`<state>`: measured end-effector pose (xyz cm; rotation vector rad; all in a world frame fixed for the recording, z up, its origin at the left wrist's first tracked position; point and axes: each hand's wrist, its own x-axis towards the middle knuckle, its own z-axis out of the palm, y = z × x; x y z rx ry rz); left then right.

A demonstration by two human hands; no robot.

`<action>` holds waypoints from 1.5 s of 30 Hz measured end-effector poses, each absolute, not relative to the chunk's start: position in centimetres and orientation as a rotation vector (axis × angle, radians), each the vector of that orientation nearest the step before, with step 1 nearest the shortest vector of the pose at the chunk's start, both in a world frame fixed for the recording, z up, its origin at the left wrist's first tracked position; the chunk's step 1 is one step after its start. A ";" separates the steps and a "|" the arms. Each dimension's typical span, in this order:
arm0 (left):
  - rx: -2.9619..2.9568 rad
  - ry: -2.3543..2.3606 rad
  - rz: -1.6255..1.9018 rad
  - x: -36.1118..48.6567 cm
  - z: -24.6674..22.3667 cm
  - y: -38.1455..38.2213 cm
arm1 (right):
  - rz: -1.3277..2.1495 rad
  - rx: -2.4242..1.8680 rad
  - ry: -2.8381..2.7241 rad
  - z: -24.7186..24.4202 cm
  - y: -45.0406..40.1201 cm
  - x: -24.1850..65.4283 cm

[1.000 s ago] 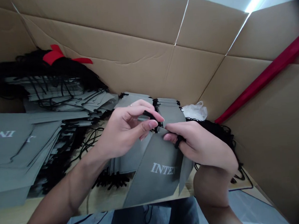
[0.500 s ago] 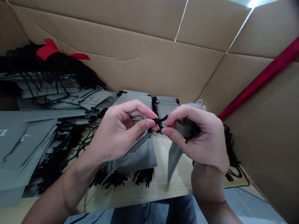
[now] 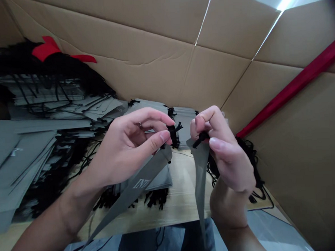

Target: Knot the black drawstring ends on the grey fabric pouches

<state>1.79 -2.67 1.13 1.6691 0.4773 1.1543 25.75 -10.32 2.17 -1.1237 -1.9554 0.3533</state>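
Between thumb and forefinger, my left hand (image 3: 135,146) pinches a black cord (image 3: 175,128) whose short ends stick out to the right. A grey bag (image 3: 134,185) with white lettering hangs below that hand, slanting down to the left. My right hand (image 3: 225,152) has curled fingers closed around a black cord at the top of a second grey piece (image 3: 200,172), which hangs down almost edge-on. The two hands are a short way apart above the wooden table (image 3: 185,199).
Stacks of grey bags (image 3: 26,159) with black cords fill the left. A black cord bundle (image 3: 60,67) with a red strip lies behind them. More stacks (image 3: 184,119) stand by the cardboard wall (image 3: 152,51). Black cords (image 3: 252,166) lie at right.
My right hand has drawn away from the cord ends at my left fingertips and turned. Both grey pieces now hang lower and show more fully. The view has shifted slightly.
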 end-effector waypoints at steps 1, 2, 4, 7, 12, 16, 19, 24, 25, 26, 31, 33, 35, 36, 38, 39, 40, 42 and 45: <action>1.665 0.484 1.137 1.8 1.2 -2.7 | 0.403 -1.094 -1.916 2.1 -10.2 25.8; 1.665 0.487 1.116 1.7 1.3 -2.7 | 0.454 -1.050 -1.871 2.0 -10.1 25.9; 1.671 0.492 1.065 1.6 1.4 -2.6 | 0.512 -0.989 -1.806 1.9 -9.9 25.8; 1.651 0.499 1.025 1.3 1.4 -2.6 | 0.517 -0.954 -1.783 1.7 -9.8 25.5; 1.567 0.456 1.014 0.9 1.1 -2.6 | 0.622 -0.860 -1.771 1.3 -9.6 24.8; 1.484 0.420 1.000 1.0 1.0 -2.5 | 0.699 -0.807 -1.713 0.9 -9.5 24.4; 1.449 0.393 0.988 1.1 0.9 -2.3 | 0.685 -0.811 -1.727 0.9 -9.3 24.2; 1.487 0.364 0.957 1.0 1.2 -2.1 | 0.686 -0.792 -1.722 0.9 -9.2 23.9; 1.508 0.371 0.955 1.0 1.3 -2.1 | 0.698 -0.779 -1.712 0.9 -9.2 23.9; 1.527 0.381 0.954 1.0 1.4 -2.1 | 0.711 -0.769 -1.702 0.9 -9.2 23.8; 1.527 0.410 0.963 1.0 1.2 -2.2 | 0.721 -0.762 -1.697 0.9 -9.4 23.8; 1.519 0.412 0.965 1.0 1.0 -2.1 | 0.704 -0.761 -1.709 1.0 -9.4 23.8; 1.513 0.415 0.963 0.8 0.8 -2.0 | 0.681 -0.781 -1.716 1.0 -9.4 23.9; 1.511 0.412 0.959 0.8 0.7 -2.0 | 0.672 -0.794 -1.716 1.0 -9.3 24.0; 1.512 0.399 0.951 0.8 0.8 -1.9 | 0.666 -0.803 -1.709 0.9 -9.3 24.0; 1.518 0.394 0.955 0.9 0.8 -2.0 | 0.657 -0.802 -1.702 0.9 -9.3 24.0; 1.530 0.397 0.968 1.0 0.9 -2.0 | 0.634 -0.805 -1.696 0.9 -9.3 24.0; 1.567 0.424 1.052 1.4 0.9 -2.3 | 0.534 -0.843 -1.700 0.9 -9.3 23.9; 1.664 0.476 1.294 2.0 0.7 -2.9 | 0.299 -0.933 -1.754 1.1 -9.3 23.5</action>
